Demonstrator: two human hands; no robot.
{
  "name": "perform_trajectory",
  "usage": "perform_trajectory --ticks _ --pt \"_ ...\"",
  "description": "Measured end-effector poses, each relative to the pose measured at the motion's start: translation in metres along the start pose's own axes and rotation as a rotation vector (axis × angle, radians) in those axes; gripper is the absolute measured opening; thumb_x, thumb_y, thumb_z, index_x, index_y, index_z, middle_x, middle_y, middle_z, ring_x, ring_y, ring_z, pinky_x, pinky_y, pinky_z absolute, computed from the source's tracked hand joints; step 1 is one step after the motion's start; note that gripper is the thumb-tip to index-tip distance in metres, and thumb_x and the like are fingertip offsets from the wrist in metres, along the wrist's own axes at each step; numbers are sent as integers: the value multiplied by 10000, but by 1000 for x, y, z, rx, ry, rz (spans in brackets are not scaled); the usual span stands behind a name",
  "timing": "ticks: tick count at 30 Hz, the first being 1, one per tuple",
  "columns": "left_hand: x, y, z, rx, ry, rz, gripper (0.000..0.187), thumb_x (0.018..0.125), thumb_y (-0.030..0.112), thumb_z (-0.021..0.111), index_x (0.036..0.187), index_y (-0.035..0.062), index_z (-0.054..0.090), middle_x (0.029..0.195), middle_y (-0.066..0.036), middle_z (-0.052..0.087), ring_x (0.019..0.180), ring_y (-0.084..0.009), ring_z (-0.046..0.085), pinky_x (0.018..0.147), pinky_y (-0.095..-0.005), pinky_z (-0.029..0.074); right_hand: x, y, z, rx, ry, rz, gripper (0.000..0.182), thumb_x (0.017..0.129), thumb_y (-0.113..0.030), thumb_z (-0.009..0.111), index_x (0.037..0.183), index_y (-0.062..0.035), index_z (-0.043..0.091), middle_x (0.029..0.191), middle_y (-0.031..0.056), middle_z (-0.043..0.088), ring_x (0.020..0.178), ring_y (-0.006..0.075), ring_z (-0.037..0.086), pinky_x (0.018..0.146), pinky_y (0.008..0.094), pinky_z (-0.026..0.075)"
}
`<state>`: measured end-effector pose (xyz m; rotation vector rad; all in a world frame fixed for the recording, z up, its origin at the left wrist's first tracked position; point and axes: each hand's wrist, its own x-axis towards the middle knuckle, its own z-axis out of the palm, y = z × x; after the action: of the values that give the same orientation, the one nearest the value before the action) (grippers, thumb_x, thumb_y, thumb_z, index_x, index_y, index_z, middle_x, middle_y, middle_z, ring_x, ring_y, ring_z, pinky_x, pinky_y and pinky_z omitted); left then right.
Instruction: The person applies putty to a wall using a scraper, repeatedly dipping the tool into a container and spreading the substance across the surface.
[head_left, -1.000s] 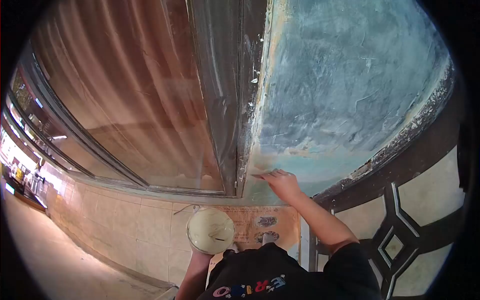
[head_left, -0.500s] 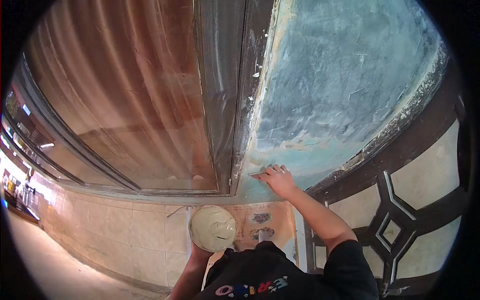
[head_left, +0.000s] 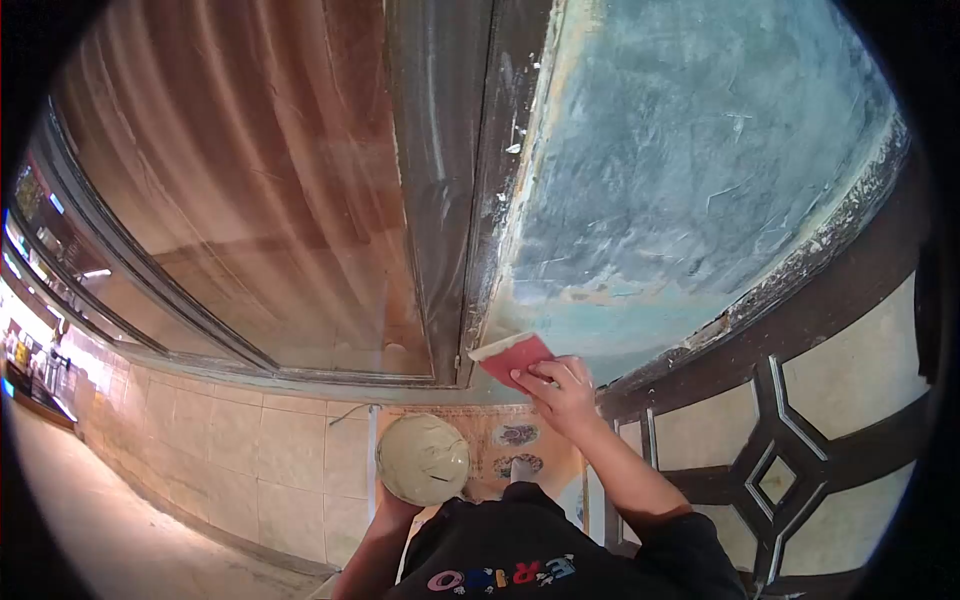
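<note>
Closed on a red, flat scraper [head_left: 513,362], my right hand [head_left: 562,392] is in front of the lower part of the blue-green wall [head_left: 640,200]. Pale putty lines the scraper's far edge. Near my body on the left, a round tub of pale greenish putty [head_left: 424,459] rests against my left hand [head_left: 398,505], which supports it from below. Most of the left hand's fingers are hidden under the tub.
A dark wooden frame [head_left: 440,180] with glass and a brown curtain [head_left: 250,180] fills the left. At right stands a dark panelled door [head_left: 700,430]. Below are beige tiles [head_left: 290,470] and a patterned mat [head_left: 570,440].
My right hand has turned and come down slightly, so the scraper's red face now shows instead of its thin edge. The tub stays almost where it was.
</note>
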<state>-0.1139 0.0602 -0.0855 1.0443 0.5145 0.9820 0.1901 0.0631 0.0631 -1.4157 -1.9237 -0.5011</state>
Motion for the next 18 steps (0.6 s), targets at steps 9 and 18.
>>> perform_trajectory --ticks 9,18 --pt "25 2 35 -227 94 -113 526 976 311 502 1432 92 358 1391 -103 486 1245 -243 518 1021 -441 464 -112 22 57 1221 -129 1482 167 909 -109 663 1010 -82 533 857 -13 587 670 75 526 560 269 432" --pt "32 35 116 81 140 53 548 988 413 435 1426 87 387 1406 -127 487 1268 -293 505 1051 -480 431 -144 52 61 1527 -331 1579 275 940 -129 620 1176 -90 483 1029 87 668 789 174 679 635 298 536"
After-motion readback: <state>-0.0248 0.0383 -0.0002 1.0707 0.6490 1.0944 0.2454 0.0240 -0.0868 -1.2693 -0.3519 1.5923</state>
